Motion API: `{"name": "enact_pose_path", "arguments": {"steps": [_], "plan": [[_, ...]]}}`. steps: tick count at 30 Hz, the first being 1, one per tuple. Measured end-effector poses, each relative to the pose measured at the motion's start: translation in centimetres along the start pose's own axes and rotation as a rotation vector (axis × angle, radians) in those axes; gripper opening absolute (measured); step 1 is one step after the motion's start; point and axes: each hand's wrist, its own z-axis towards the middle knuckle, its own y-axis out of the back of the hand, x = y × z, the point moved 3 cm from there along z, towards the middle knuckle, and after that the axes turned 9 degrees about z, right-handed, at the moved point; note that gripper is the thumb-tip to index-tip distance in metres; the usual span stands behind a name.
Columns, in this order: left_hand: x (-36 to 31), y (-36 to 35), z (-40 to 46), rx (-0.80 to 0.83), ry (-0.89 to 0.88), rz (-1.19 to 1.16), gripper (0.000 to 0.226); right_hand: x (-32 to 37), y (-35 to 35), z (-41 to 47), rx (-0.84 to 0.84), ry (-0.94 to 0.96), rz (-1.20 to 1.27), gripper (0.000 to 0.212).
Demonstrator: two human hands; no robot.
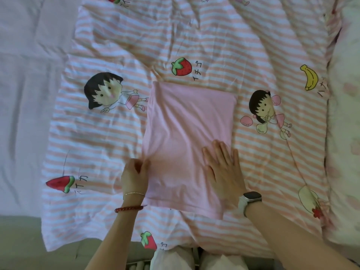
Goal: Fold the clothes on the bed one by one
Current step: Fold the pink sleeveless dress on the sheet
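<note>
A pink garment [185, 133] lies folded into a rectangle in the middle of the pink-and-white striped cartoon quilt [253, 55]. My left hand [135, 175] pinches the garment's left edge near its lower corner, fingers curled round the fabric. On the lower right part of the garment my right hand [224, 170] presses flat, its fingers straight and spread. A watch sits on my right wrist and bracelets on the left.
A pale lilac sheet [25, 94] covers the bed to the left of the quilt. A white pillow or cover with pink print [344, 133] runs along the right edge. The quilt's near edge hangs just in front of my legs [194, 260].
</note>
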Motion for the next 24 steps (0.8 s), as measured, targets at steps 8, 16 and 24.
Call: {"name": "enact_pose_path", "arguments": {"steps": [8,16,24], "plan": [[3.5,0.1,-0.8,0.245,0.063,-0.139,0.028,1.0,0.3,-0.4,-0.076,0.045,-0.007,0.054],[3.8,1.2,-0.9,0.159,-0.011,0.1,0.028,0.6,1.3,-0.1,-0.122,0.187,0.001,0.044],[-10.6,1.2,7.8,-0.063,-0.576,0.315,0.052,-3.6,9.5,9.3,-0.374,-0.16,0.359,0.037]]}}
